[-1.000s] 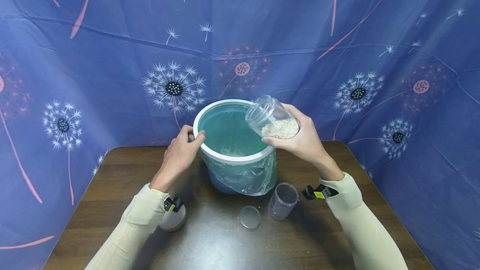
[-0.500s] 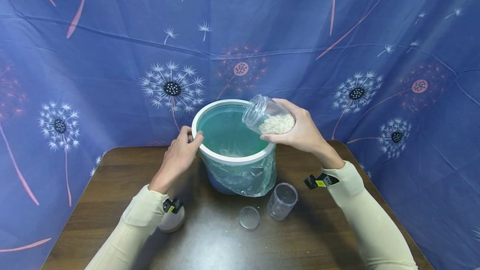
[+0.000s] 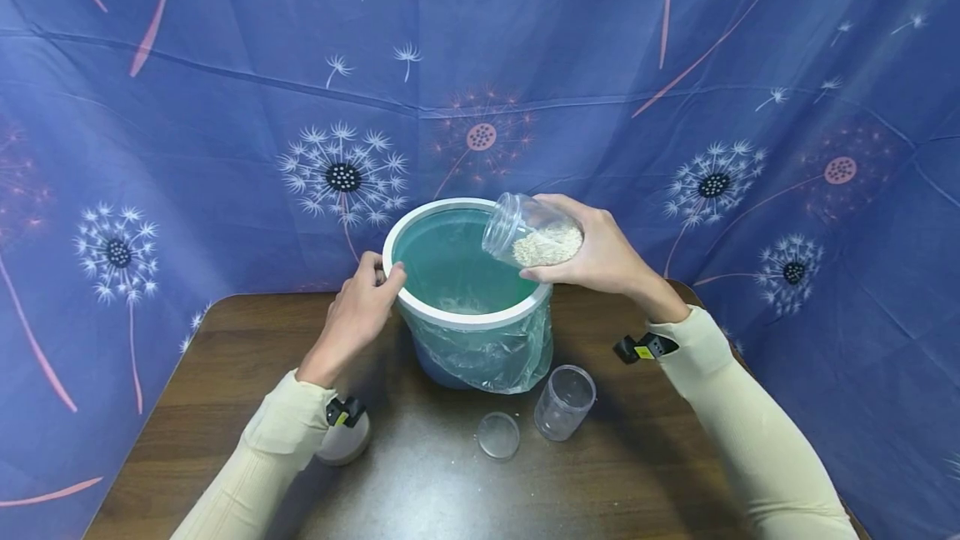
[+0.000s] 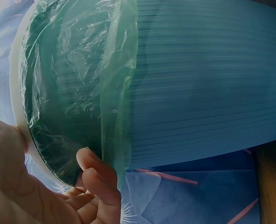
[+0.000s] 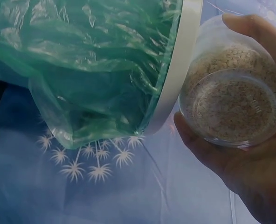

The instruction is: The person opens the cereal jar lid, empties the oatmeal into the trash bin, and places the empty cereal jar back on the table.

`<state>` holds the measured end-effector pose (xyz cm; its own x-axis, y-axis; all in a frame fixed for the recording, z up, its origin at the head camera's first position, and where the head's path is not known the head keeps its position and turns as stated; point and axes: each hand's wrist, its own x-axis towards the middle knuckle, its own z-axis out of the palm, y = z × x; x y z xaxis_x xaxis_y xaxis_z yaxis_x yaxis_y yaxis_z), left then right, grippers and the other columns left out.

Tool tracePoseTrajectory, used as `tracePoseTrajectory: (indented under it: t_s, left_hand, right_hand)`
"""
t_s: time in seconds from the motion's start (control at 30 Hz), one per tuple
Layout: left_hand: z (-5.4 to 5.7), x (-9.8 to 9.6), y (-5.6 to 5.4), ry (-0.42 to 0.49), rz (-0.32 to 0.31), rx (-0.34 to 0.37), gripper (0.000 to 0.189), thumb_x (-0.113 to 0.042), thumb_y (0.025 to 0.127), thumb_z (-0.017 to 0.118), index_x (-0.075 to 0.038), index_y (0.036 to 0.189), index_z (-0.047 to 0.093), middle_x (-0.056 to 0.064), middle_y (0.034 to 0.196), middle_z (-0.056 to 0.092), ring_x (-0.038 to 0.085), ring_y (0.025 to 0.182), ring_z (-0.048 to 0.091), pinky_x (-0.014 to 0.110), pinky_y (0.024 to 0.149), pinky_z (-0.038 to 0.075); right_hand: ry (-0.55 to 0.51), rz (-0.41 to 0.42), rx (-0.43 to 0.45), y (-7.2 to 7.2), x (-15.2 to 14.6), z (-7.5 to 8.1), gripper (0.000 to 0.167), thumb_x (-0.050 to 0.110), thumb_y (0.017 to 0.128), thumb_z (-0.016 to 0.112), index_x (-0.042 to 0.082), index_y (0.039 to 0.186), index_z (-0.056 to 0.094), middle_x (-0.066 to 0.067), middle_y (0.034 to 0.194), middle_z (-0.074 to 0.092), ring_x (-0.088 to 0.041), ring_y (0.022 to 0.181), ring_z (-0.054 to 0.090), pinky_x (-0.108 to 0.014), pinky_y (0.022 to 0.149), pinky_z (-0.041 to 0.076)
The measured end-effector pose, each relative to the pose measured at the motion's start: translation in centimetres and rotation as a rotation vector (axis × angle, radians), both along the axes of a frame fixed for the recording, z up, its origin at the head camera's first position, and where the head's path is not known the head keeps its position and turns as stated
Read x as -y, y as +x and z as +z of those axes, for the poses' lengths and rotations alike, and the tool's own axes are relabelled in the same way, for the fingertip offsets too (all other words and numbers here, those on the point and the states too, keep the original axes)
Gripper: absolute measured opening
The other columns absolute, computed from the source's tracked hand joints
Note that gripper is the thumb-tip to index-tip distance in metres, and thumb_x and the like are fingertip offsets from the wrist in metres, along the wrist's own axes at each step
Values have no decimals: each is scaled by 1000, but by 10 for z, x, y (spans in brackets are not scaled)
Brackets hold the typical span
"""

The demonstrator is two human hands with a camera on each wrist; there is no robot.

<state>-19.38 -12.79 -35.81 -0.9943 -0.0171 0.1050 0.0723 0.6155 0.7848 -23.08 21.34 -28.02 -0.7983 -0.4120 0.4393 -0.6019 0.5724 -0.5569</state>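
Observation:
A blue trash can point(image 4: 212, 84) with a white rim point(image 3: 468, 321) stands on the table, lined with a green plastic bag point(image 3: 495, 352) that hangs over its outside. My left hand point(image 3: 360, 307) grips the rim at the left, thumb on top and fingers outside. My right hand point(image 3: 603, 252) holds a clear jar point(image 3: 532, 232) tilted on its side, its uncovered mouth over the right part of the can. Pale flakes, like oats point(image 5: 231, 102), lie in the lower side and bottom of the jar. No flakes are seen falling.
On the wooden table point(image 3: 420, 490) an open clear jar point(image 3: 564, 402) stands right of a round clear lid point(image 3: 498, 436). A whitish round container point(image 3: 345, 438) sits partly under my left wrist. A blue dandelion cloth point(image 3: 600, 65) hangs behind the table.
The jar in my right hand has shifted slightly left and tipped further toward horizontal, and the flakes in it have spread. My left hand has stayed on the rim.

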Motion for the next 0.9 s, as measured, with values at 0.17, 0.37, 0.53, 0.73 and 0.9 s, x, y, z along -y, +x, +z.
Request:
tracePoseTrajectory:
  t_s: [0.17,0.37,0.53,0.73,0.9]
  left_hand:
    - [0,0,0,-2,0,1,45,-54,108,43,-14,126,50,6,90,54,28,81,55,41,72,37]
    - [0,-1,0,-3,0,-4,46,-55,109,42,-13,126,50,6,88,55,28,78,54,41,71,36]
    - [1,-1,0,-2,0,-2,45,-55,109,42,-14,125,50,6,87,57,28,78,56,41,72,37]
    - [1,-1,1,-3,2,3,46,-57,109,41,-14,124,49,6,86,58,28,79,56,41,73,37]
    - [0,-1,1,-2,2,1,44,-55,109,41,-14,124,50,6,87,58,28,79,57,41,73,37]
  right_hand:
    - [34,21,-2,-3,0,3,94,33,69,102,18,151,59,-3,137,71,-26,131,63,-54,110,44]
    - [69,31,-11,-5,2,7,91,37,67,103,24,147,59,0,135,71,-25,130,62,-53,107,45]
    - [73,55,7,-7,1,10,90,38,67,103,26,145,60,0,137,70,-25,129,63,-53,104,45]
    - [101,91,16,-11,1,10,90,38,67,103,24,145,61,-2,136,71,-25,126,64,-53,103,47]
    - [121,97,7,-11,2,12,95,36,66,104,22,150,61,-2,133,73,-24,125,66,-52,104,48]
